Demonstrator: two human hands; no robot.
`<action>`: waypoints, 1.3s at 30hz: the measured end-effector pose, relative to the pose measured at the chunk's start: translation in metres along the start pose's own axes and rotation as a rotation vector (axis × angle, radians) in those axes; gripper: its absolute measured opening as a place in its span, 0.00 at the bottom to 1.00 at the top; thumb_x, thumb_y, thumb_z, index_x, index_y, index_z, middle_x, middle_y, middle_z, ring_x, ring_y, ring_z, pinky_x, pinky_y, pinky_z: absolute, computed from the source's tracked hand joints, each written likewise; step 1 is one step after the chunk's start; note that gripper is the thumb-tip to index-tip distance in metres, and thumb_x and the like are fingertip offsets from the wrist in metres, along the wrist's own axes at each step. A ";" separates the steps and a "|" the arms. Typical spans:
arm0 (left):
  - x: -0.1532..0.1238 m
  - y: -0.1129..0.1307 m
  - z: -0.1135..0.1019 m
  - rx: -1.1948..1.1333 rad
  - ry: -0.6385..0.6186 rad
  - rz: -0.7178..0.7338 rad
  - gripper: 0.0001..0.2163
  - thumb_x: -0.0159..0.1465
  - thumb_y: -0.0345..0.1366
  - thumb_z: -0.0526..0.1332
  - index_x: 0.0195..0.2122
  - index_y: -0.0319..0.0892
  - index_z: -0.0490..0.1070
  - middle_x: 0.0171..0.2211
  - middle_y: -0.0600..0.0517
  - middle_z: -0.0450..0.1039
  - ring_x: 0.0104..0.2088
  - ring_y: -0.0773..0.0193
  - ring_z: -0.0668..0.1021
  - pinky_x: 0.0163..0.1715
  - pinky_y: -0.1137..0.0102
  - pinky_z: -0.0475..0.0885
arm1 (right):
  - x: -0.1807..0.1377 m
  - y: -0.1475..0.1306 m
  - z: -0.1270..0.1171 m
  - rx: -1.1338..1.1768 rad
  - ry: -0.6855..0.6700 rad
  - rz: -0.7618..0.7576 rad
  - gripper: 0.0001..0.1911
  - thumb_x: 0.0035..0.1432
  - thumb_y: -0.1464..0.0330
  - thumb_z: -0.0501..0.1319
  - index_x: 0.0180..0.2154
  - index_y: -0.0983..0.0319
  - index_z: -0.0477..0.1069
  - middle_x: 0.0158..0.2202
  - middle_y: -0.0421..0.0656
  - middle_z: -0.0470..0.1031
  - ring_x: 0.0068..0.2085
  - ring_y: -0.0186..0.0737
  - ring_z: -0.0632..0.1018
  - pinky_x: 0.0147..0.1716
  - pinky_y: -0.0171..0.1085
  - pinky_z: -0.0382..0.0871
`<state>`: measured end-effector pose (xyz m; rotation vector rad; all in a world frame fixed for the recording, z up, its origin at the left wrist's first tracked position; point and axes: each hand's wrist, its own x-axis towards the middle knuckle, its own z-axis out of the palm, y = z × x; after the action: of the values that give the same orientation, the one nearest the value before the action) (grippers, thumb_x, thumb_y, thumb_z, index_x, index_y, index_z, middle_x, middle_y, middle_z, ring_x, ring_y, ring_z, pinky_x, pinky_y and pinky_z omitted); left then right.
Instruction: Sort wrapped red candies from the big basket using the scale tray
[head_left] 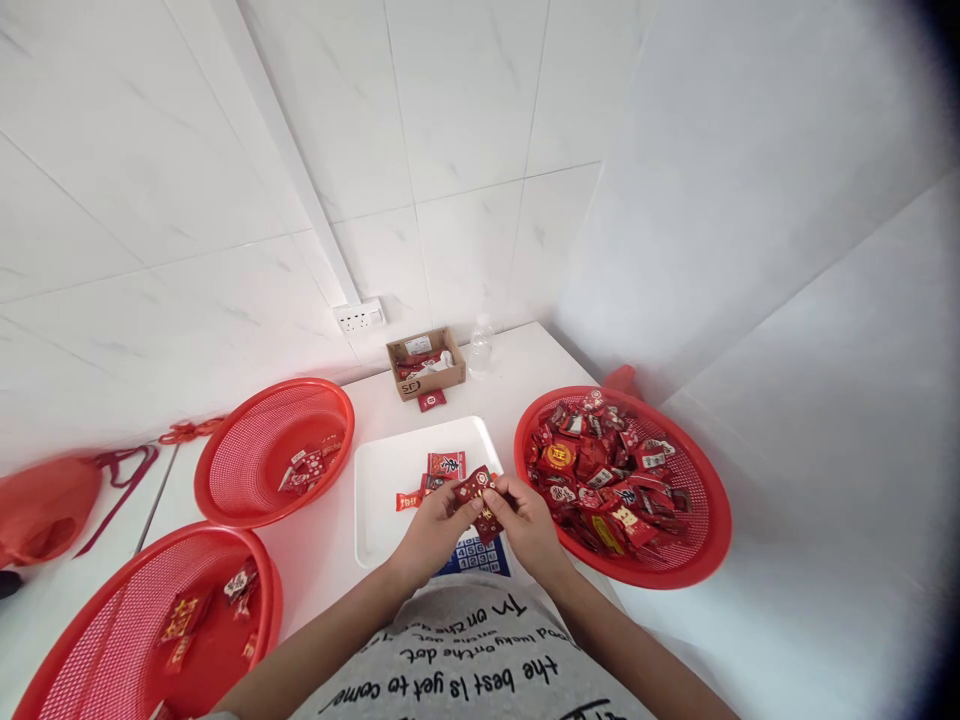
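My left hand (433, 528) and my right hand (525, 522) meet over the near edge of a white tray (386, 500). Together they pinch small red candy packets (475, 492) between the fingertips. Three more red packets (445, 466) lie loose on the tray just beyond my fingers. A blue keypad-like device (474, 556) shows under my hands at the tray's near edge. To the right stands a red mesh basket (705, 545) heaped with red wrapped candies (607, 475).
Two red mesh baskets stand on the left, a far one (247, 475) and a near one (120, 640), each holding a few packets. A small cardboard box (425, 364), a clear bottle (480, 348), a wall socket (358, 317) and a red bag (41, 505) sit around them.
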<state>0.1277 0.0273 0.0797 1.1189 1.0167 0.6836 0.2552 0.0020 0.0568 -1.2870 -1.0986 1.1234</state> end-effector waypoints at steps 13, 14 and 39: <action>0.002 0.003 -0.008 -0.018 0.032 0.018 0.15 0.54 0.44 0.61 0.36 0.38 0.69 0.31 0.51 0.72 0.32 0.64 0.71 0.33 0.70 0.64 | 0.002 0.005 0.005 0.164 -0.112 0.126 0.15 0.53 0.56 0.55 0.28 0.63 0.62 0.22 0.37 0.65 0.23 0.31 0.69 0.22 0.32 0.65; 0.002 0.003 -0.008 -0.017 0.041 0.025 0.15 0.54 0.44 0.61 0.36 0.38 0.69 0.31 0.51 0.72 0.31 0.64 0.71 0.33 0.70 0.64 | 0.002 0.004 0.004 0.156 -0.139 0.125 0.15 0.54 0.56 0.55 0.30 0.63 0.63 0.23 0.38 0.67 0.24 0.32 0.69 0.23 0.32 0.65; 0.000 0.004 -0.007 -0.071 0.033 -0.022 0.15 0.50 0.44 0.64 0.33 0.38 0.71 0.30 0.51 0.72 0.30 0.65 0.71 0.33 0.70 0.64 | -0.002 -0.001 0.003 0.032 -0.185 0.017 0.11 0.56 0.61 0.53 0.32 0.62 0.64 0.27 0.40 0.68 0.28 0.35 0.72 0.29 0.35 0.68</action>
<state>0.1217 0.0311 0.0829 1.0360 1.0236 0.7178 0.2519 0.0009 0.0582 -1.1876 -1.2017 1.2877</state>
